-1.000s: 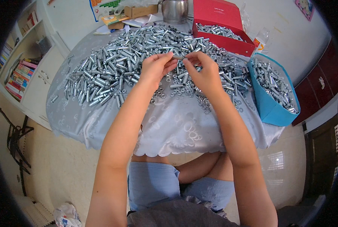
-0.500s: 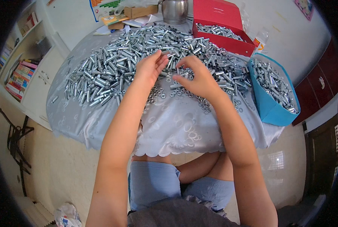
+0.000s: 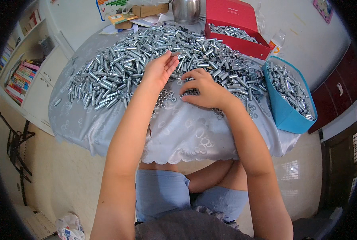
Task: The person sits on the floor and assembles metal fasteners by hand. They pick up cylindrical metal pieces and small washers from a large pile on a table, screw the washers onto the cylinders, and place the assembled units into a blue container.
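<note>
A large heap of shiny metal bolts and sleeves (image 3: 118, 64) covers the table. My left hand (image 3: 161, 71) is raised over its near middle, palm turned inward, with thumb and fingers closed on a slim metal bolt (image 3: 175, 54); part of it is hidden by the fingers. To its right, my right hand (image 3: 204, 90) is low over small loose hex nuts (image 3: 189, 92) at the heap's near edge. Its fingers are curved and apart from the thumb, with nuts showing between them. More nuts (image 3: 168, 97) lie between my two forearms.
A blue fabric bin (image 3: 292, 124) full of bolts stands at the table's right edge. Behind it are an open red box (image 3: 242, 47) of metal parts and a clear bottle (image 3: 276, 42). A steel pot (image 3: 186, 11) and a cardboard box (image 3: 149, 11) stand at the back.
My right hand has moved down from beside the left hand to the nuts at the heap's near edge. My left hand stays in nearly the same place, still holding the bolt.
</note>
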Demonstrator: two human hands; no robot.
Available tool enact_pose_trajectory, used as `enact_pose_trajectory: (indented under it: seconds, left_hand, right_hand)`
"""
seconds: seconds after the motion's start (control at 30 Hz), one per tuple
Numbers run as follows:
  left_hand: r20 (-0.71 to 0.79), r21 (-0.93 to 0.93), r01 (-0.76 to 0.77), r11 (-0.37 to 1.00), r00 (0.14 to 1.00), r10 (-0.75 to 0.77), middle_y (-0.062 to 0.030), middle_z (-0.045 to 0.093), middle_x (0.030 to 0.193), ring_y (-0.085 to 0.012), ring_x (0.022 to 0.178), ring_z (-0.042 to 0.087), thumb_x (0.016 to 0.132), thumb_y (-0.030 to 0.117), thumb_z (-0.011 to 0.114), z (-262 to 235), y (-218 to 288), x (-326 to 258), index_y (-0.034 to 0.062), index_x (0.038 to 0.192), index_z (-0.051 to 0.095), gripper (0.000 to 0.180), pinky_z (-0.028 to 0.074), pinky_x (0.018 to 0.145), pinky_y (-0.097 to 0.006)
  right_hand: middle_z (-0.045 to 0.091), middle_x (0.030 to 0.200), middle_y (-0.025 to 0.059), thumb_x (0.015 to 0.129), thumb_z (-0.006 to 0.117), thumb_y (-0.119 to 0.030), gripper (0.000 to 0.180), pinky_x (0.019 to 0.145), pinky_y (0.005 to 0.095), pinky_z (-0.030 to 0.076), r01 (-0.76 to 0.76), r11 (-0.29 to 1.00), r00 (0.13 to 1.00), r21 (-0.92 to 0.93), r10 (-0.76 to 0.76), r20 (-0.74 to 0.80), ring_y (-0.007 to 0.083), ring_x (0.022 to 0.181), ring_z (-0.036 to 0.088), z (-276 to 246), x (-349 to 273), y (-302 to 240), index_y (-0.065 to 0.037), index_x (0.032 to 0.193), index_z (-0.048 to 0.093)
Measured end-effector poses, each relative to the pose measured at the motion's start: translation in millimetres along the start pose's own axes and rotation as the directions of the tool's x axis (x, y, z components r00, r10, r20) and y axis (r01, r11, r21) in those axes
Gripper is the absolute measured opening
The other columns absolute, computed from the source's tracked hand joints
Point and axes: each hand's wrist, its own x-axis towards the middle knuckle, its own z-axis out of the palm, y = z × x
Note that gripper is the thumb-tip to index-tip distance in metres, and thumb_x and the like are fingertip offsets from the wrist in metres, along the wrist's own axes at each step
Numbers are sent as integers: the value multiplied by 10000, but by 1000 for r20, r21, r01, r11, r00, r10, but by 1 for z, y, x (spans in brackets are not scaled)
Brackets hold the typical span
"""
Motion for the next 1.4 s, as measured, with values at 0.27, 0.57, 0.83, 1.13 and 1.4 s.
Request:
enact_pose_trajectory:
  seconds: [0.27,0.57,0.83,1.13,1.4]
  left_hand:
    - [24,93,0,996,1000,-2,-93,598,888,-156,809,594,839,123,563,5,-1,-6,-13,904,540,152,522,751,-258]
    - [86,171,-2,985,996,-13,-119,601,889,-175,802,605,831,113,574,17,-3,-18,-36,906,538,171,526,740,-269]
    - [67,137,0,991,998,-9,-126,600,899,-179,810,604,836,108,565,16,-2,-17,-42,917,529,174,530,731,-263]
    - [84,158,15,987,996,-28,-116,595,919,-178,839,596,828,119,583,18,-2,-18,-34,932,538,190,519,754,-255]
    - [72,249,-25,968,997,8,-110,607,901,-165,817,604,820,135,599,24,-4,-25,-28,927,545,202,515,743,-247]
  right_hand:
    - [604,772,80,773,621,-91,211,613,245,441,-179,920,782,348,348,-517,132,679,560,-14,12,-6,-1,960,586]
    - [630,834,81,786,602,-100,207,643,241,440,-197,907,726,373,391,-566,133,749,587,-10,13,-1,-11,973,596]
    - [639,856,95,791,591,-97,204,652,254,449,-208,906,743,368,391,-543,152,766,601,-8,12,1,-15,977,601]
    - [632,855,114,786,595,-88,197,643,270,455,-157,920,754,358,346,-558,179,762,607,-7,12,1,-9,967,598]
    - [582,781,159,794,580,-108,166,658,332,447,-225,948,773,224,314,-552,257,730,572,-11,10,4,3,913,545]
